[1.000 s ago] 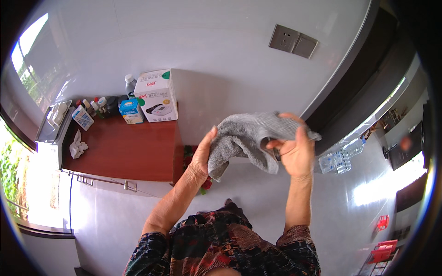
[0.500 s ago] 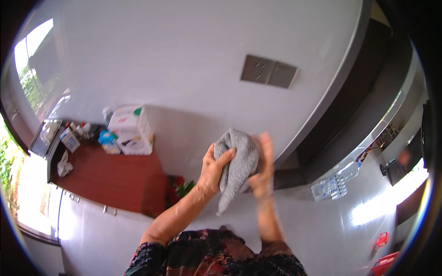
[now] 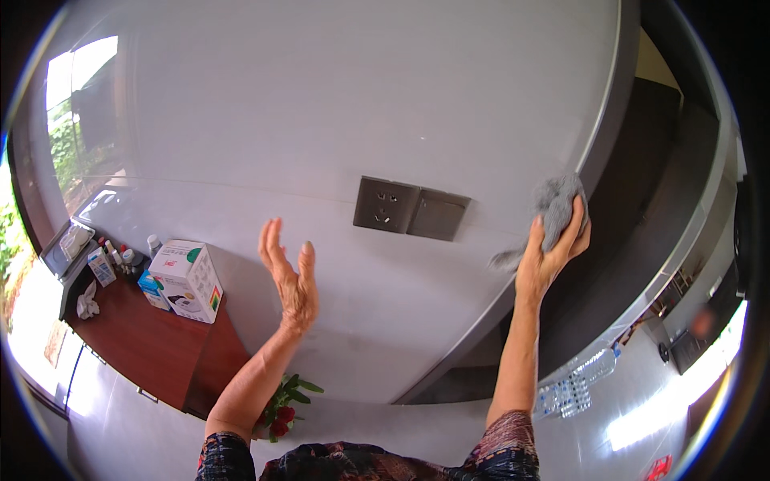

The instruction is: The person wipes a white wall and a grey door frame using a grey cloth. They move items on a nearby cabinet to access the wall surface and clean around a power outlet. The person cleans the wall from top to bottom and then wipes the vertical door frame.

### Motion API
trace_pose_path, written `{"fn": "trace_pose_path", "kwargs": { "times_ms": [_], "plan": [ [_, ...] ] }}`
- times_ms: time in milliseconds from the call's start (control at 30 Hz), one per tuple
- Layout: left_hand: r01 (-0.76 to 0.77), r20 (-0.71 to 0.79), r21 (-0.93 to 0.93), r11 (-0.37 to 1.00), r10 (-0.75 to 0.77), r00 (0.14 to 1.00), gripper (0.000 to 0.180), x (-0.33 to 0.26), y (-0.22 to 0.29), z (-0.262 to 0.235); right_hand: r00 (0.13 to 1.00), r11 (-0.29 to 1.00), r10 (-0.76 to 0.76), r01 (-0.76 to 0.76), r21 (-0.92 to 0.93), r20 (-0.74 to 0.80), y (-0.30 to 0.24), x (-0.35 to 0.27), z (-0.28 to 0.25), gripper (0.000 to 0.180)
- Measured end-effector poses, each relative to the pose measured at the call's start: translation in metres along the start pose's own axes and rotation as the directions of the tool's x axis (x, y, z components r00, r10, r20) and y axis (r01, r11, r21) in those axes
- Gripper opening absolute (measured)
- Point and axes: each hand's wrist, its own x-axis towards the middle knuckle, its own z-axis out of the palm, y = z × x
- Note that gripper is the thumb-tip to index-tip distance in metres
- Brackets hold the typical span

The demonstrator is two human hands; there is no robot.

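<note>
A grey cloth (image 3: 557, 210) is bunched under my right hand (image 3: 553, 244), whose fingers are closed over it. The cloth lies against the glossy light wall (image 3: 481, 72), right by its edge with the dark doorway; one end of it trails down to the left. My left hand (image 3: 290, 276) is raised before the wall, fingers apart and nothing in it. Between my two hands sits a dark socket and switch plate (image 3: 411, 209) on the wall.
At left stands a red-brown cabinet (image 3: 144, 345) with a white box (image 3: 188, 280), bottles and crumpled tissue (image 3: 88, 300). A plant with a red flower (image 3: 282, 417) is by my left forearm. Clear plastic bottles (image 3: 565, 394) stand on the floor beyond my right arm.
Both hands were together on the cloth in front of me. Now my left hand has let go and moved left; my right hand has carried the cloth up and right to the wall's edge.
</note>
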Motion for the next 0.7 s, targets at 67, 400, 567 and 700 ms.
{"fn": "trace_pose_path", "kwargs": {
  "times_ms": [67, 400, 567, 700],
  "plan": [
    [-0.084, -0.081, 0.116, 0.99, 0.094, 0.992, 0.06, 0.02, -0.022, -0.002, 1.0, 0.997, 0.001, -0.002, -0.074, -0.014, 0.013, 0.016, 0.033, 0.064],
    [-0.369, 0.014, 0.648, 0.666, 0.475, 0.88, 0.068, 0.067, -0.094, 0.024, 0.802, 0.807, -0.575, 0.588, -0.048, 0.161, -0.13, -0.004, 0.172, 0.052],
    [-0.44, 0.01, 0.674, 0.593, 0.589, 0.808, 0.066, 0.065, -0.128, 0.022, 0.489, 0.517, -0.856, 0.806, 0.288, 0.168, -0.22, -0.064, 0.235, 0.038],
    [-0.377, -0.031, 0.612, 0.695, 0.498, 0.867, 0.07, 0.059, -0.116, 0.036, 0.453, 0.473, -0.879, 0.864, 0.169, 0.148, -0.243, -0.05, 0.253, 0.038]
  ]
}}
